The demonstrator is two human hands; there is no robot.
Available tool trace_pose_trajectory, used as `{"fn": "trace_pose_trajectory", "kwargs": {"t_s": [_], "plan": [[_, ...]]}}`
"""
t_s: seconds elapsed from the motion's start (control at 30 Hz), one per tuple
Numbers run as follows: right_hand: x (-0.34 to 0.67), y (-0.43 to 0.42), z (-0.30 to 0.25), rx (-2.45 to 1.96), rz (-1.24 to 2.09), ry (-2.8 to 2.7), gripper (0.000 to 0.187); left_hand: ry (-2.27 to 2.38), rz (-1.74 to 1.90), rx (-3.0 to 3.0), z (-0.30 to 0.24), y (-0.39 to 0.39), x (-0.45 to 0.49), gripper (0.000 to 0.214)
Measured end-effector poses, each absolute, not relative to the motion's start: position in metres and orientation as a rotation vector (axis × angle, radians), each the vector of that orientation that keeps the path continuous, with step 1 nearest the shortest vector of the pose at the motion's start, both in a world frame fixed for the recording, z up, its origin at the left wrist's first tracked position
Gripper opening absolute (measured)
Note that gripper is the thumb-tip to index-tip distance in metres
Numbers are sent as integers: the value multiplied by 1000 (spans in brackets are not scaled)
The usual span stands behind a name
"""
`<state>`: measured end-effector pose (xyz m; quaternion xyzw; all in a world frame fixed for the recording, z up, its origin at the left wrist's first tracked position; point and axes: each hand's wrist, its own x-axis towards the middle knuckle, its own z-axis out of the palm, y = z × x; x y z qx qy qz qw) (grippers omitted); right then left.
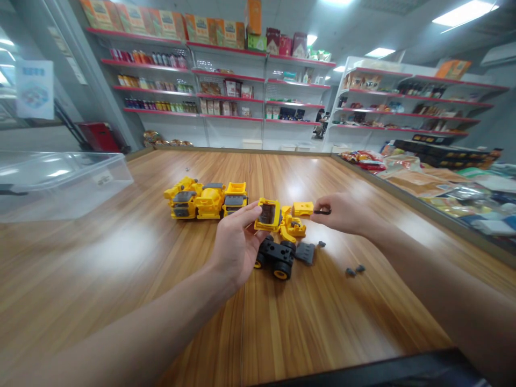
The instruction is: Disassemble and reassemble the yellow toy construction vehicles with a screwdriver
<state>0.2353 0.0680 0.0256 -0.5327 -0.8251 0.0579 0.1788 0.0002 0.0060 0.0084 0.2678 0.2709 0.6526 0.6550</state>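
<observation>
Plainly, we find the left hand (237, 242) with fingers clamped on one edge of the yellow cab (268, 215), presumably to leave its frame exposed. We note the right hand (342, 210), fingers pinching a small dark piece (323, 212). The black chassis (277, 252) sits on the bench (330, 312) near the cab; the grey panel (305, 253) beside it appears placed for easy reach.
</observation>
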Motion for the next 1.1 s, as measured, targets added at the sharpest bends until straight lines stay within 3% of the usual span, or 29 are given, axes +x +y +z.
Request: {"fn": "trace_pose_trajectory", "kwargs": {"t_s": [0.23, 0.43, 0.93, 1.1], "plan": [[229, 55, 25, -1249, 544, -2758, 31, 636, 1359, 707, 8, 2, 0, 14], [217, 47, 17, -1299, 427, -2833, 46, 602, 1330, 714, 7, 2, 0, 16], [221, 34, 42, -1066, 467, -2872, 39, 547, 1389, 594, 9, 2, -2, 17], [229, 40, 53, -1008, 416, -2637, 47, 554, 1377, 613, 9, 2, -2, 17]]}}
